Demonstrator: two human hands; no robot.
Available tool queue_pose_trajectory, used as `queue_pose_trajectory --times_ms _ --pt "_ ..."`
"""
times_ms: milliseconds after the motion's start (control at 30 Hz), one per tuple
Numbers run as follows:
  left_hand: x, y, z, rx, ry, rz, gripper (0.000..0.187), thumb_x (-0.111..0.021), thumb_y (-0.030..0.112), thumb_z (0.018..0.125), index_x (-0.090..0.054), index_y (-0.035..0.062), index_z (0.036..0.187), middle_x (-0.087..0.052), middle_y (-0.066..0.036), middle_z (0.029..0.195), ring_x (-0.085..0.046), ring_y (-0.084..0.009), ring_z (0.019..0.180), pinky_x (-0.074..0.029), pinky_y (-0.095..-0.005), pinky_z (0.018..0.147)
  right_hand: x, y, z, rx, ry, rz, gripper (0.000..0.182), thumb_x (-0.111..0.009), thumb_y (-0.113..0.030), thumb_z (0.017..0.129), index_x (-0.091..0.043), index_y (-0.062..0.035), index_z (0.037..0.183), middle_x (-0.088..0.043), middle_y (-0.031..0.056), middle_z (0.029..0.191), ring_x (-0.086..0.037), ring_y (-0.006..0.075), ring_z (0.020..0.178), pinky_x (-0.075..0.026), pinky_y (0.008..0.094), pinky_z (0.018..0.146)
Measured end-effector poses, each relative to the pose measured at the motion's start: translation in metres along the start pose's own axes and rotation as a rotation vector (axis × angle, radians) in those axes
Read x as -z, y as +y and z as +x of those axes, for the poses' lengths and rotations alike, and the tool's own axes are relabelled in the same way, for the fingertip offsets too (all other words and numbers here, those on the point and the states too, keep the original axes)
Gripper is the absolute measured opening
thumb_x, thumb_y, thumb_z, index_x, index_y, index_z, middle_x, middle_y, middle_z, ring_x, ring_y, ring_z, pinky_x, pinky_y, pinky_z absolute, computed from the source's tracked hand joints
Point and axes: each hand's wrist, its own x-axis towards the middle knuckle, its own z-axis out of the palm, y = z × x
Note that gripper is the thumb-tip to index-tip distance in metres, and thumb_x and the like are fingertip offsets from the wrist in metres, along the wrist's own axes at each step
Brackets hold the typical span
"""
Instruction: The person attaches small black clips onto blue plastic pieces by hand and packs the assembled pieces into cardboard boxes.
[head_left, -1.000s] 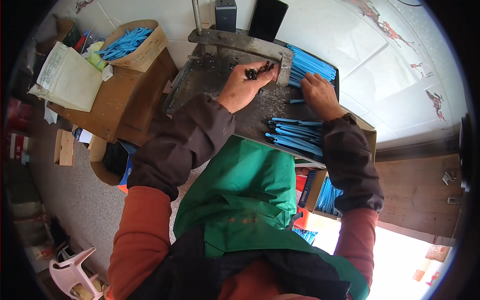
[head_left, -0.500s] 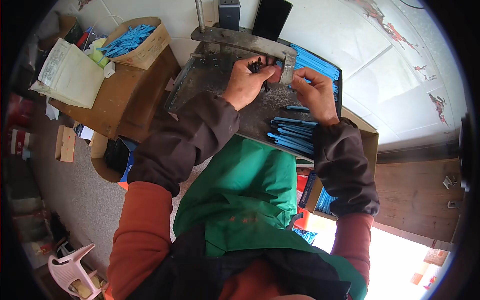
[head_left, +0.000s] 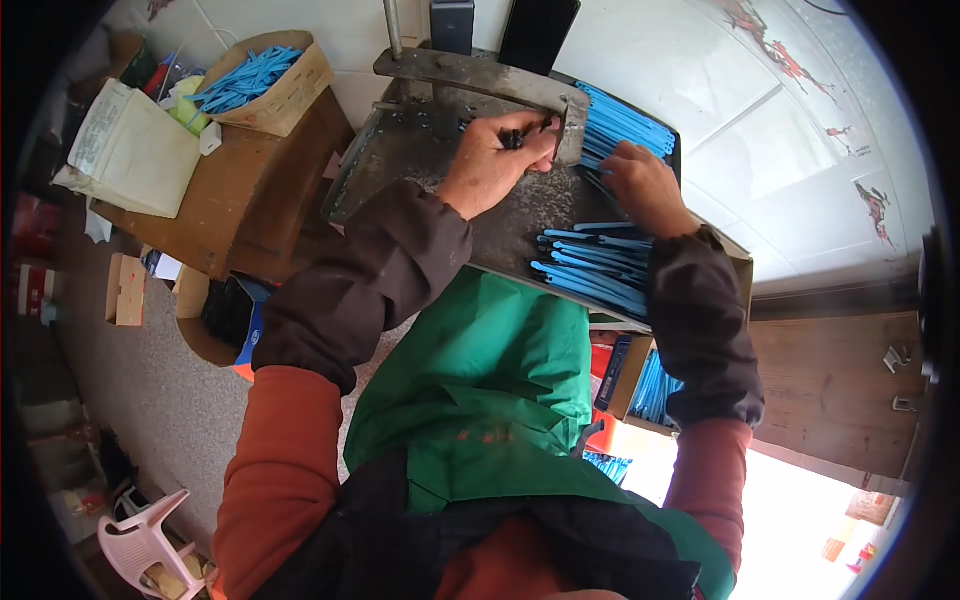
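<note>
My left hand is closed around several small black pieces, beside the upright end of a metal bracket above a dark metal tray. To the right of the bracket, my right hand has curled fingers at the near edge of a row of blue sticks; a dark-tipped stick lies by the fingertips, and whether they grip it I cannot tell. A second pile of blue sticks with black ends rests on the tray's near right part, below my right hand.
Behind the tray stand a black phone and a grey box-shaped device. At the left, a cardboard box of blue pieces and a white container sit on a wooden stand. Another box with blue sticks is below the tray.
My right hand has moved right and slightly down, away from the bracket to the row of blue sticks. My left hand remains by the bracket, with the black pieces still in it.
</note>
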Motion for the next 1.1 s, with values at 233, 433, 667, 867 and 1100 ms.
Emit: queue_pose_trajectory --times_ms 233,433,667,867,1100 --pt "0.002 -0.003 0.000 -0.085 -0.031 -0.021 0.017 -0.061 0.010 0.089 -0.063 -0.0031 0.079 -0.063 -0.005 0.074 -0.062 -0.0116 0.070 -0.051 -0.0241 0.066 -0.001 -0.002 0.003 0.001 -0.091 -0.040 0.010 -0.054 -0.003 0.076 -0.054 -0.0039 0.086 -0.054 0.0094 0.090 -0.056 0.0287 0.089 -0.047 0.0413 0.073" --pt "0.006 -0.011 0.002 -0.069 -0.029 -0.076 0.013 -0.060 0.009 0.089 -0.063 -0.0032 0.087 -0.063 -0.006 0.076 -0.063 -0.0133 0.070 -0.050 -0.0249 0.066 0.009 -0.011 -0.002 0.126 -0.034 -0.068 0.012 -0.059 -0.005 0.071 -0.053 -0.0038 0.082 -0.055 0.0098 0.084 -0.056 0.0303 0.080 -0.046 0.0383 0.066" --pt "0.001 -0.009 0.004 -0.076 0.029 -0.020 0.012 -0.057 0.006 0.089 -0.063 -0.0037 0.092 -0.064 -0.006 0.076 -0.062 -0.0115 0.071 -0.050 -0.0242 0.064 0.027 -0.054 0.011 -0.476 0.042 1.110 0.013 -0.062 -0.010 0.082 -0.059 0.0011 0.087 -0.055 0.0014 0.069 -0.051 0.0116 0.063 -0.042 0.0296 0.057" --pt "0.005 -0.012 0.007 -0.115 0.007 0.081 0.011 -0.058 0.007 0.089 -0.063 -0.0029 0.088 -0.064 -0.005 0.072 -0.059 -0.0087 0.066 -0.048 -0.0232 0.061 0.019 -0.052 0.027 -0.208 0.194 0.850 0.009 -0.065 -0.004 0.080 -0.060 0.0030 0.078 -0.056 0.0022 0.066 -0.052 0.0113 0.062 -0.042 0.0280 0.057" --pt "0.004 -0.002 0.006 -0.047 0.085 0.103 0.021 -0.061 0.020 0.089 -0.065 -0.0010 0.089 -0.063 -0.002 0.069 -0.055 -0.0066 0.063 -0.044 -0.0208 0.058 0.035 -0.022 0.010 -0.245 0.129 0.712 0.001 -0.067 -0.001 0.075 -0.066 -0.0015 0.075 -0.057 0.0103 0.068 -0.056 0.0239 0.061 -0.044 0.0289 0.057"
